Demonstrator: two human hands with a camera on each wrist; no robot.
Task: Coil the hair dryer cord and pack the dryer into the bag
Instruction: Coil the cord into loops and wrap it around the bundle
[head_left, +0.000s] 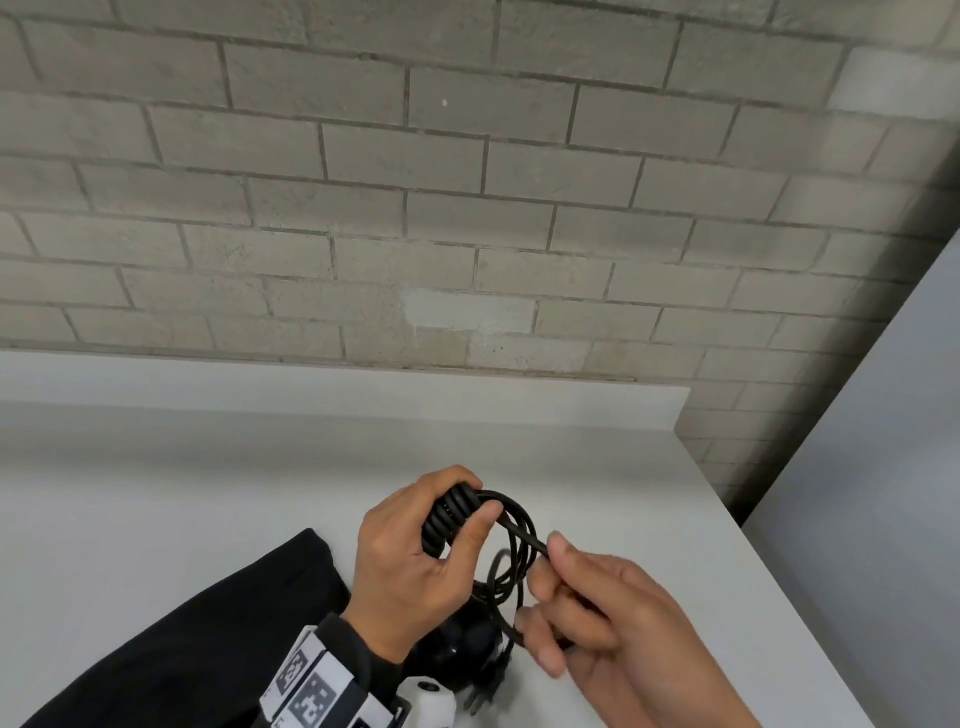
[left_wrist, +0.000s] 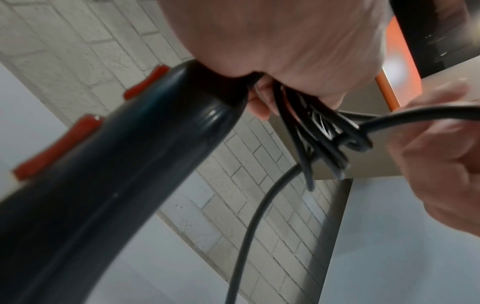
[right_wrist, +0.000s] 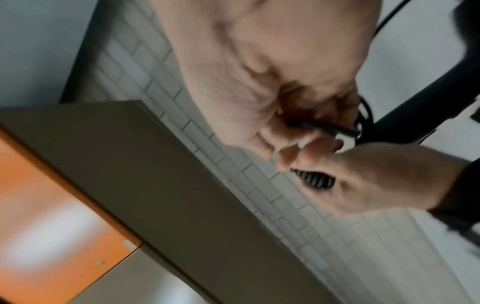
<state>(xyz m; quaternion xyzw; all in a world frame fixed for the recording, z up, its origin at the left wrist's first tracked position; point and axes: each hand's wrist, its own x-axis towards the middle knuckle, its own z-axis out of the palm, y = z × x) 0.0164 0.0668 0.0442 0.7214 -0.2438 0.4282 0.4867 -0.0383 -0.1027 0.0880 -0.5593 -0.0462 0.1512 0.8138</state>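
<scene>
My left hand (head_left: 410, 561) grips ribbed black dryer handle (head_left: 445, 519) plus looped black cord (head_left: 511, 551); right hand (head_left: 597, 618) pinches cord. White tabletop (head_left: 649, 499) edge near right; dryer body mostly hidden.

no readable words, brand names or numbers anywhere in my view. only markings: black-and-white square coded tags (head_left: 306, 686) on band at my left wrist, patterns not letters. hair dryer handle (left_wrist: 103, 174) bears two red switches, no legible print. wrist views blurred, nothing legible there.
</scene>
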